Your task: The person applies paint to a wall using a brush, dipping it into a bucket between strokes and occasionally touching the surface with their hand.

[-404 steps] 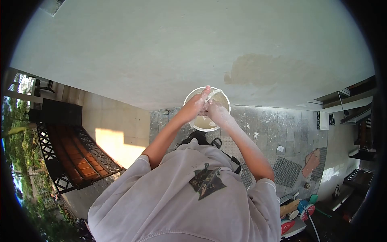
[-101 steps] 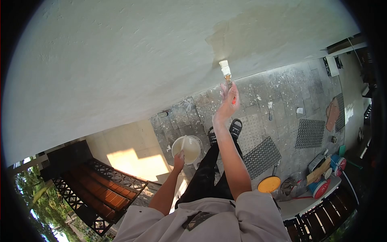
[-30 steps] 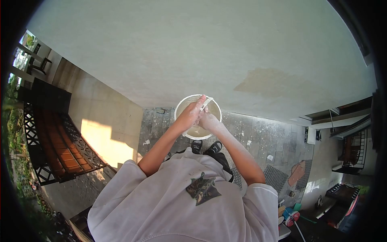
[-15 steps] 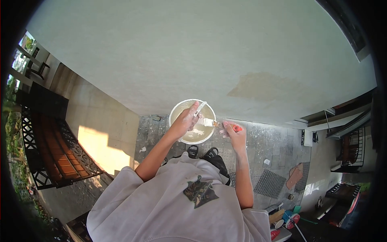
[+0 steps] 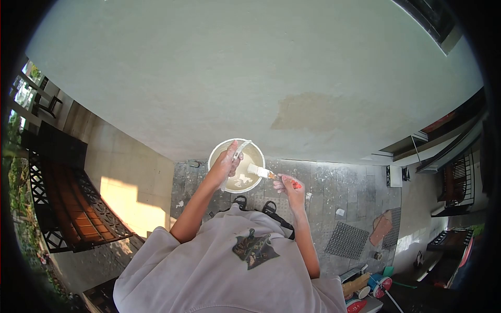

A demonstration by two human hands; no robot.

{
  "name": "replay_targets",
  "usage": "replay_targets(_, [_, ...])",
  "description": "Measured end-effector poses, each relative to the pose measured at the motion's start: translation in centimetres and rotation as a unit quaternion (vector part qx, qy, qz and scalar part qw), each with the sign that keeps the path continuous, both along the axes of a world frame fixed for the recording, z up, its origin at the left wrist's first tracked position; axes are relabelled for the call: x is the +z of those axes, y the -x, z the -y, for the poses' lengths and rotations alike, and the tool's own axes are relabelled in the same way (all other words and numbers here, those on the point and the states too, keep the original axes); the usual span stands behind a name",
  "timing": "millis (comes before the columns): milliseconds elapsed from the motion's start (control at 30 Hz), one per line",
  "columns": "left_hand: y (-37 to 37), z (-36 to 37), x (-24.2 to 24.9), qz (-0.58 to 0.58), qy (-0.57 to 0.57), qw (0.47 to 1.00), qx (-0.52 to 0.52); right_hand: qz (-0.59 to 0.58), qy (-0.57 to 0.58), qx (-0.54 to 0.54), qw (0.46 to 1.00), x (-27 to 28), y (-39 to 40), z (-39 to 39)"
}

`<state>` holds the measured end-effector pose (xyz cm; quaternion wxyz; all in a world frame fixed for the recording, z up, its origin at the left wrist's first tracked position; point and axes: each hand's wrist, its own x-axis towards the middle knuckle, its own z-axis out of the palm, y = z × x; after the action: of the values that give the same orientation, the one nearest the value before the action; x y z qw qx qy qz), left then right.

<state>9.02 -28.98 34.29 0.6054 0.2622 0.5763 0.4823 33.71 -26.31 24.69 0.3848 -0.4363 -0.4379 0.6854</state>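
My left hand (image 5: pixel 227 163) is closed on the white handle (image 5: pixel 242 148) of a round bucket (image 5: pixel 212 154), which hangs in front of the wall and holds pale, creamy paint (image 5: pixel 241 180). My right hand (image 5: pixel 290 184) grips the orange-red end of a paintbrush (image 5: pixel 259 170). The brush points left, and its white, paint-coated bristles lie over the bucket's right side. Smears of white show on the fingers of both hands.
The pale wall (image 5: pixel 198 78) fills the upper view, with a beige patch (image 5: pixel 305 111) on it. Below are grey paving (image 5: pixel 323 193), a dark grid mat (image 5: pixel 348 240), a reddish board (image 5: pixel 381 228) and a blue bucket (image 5: pixel 377 283). A brown slatted structure (image 5: pixel 78 201) stands left.
The bucket and both hands appear slightly further left and lower. The brush has shifted left with my right hand, and its bristles now show as a longer white shape. The view has shifted too.
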Motion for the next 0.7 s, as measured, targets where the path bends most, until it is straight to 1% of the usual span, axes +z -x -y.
replay_targets(133, [-2.6,-0.8,-0.7,0.002,0.007,1.000,0.019,-0.017,-0.030,-0.002,0.999,0.5,-3.4,-1.0])
replay_targets(200, [-4.2,-1.0,-0.8,0.015,0.014,0.999,0.030,-0.030,-0.029,0.007,0.999,-0.1,-5.6,-1.6])
replay_targets(300, [-6.3,-0.8,-1.2,-0.003,0.011,0.998,0.061,-0.043,-0.015,0.017,0.999,-1.2,-7.9,-2.8])
replay_targets(500, [-8.9,-0.1,-2.1,0.005,0.016,0.996,0.085,-0.076,0.036,0.039,0.996,-3.1,-10.4,-3.9])
replay_targets(633, [-9.7,0.0,-1.8,-0.006,0.017,0.995,0.102,-0.052,0.031,0.075,0.995,-2.3,-10.7,-4.9])
replay_targets(700, [-9.7,-0.1,-1.8,-0.015,0.021,0.994,0.105,-0.063,0.034,0.084,0.994,-1.7,-10.4,-5.7])
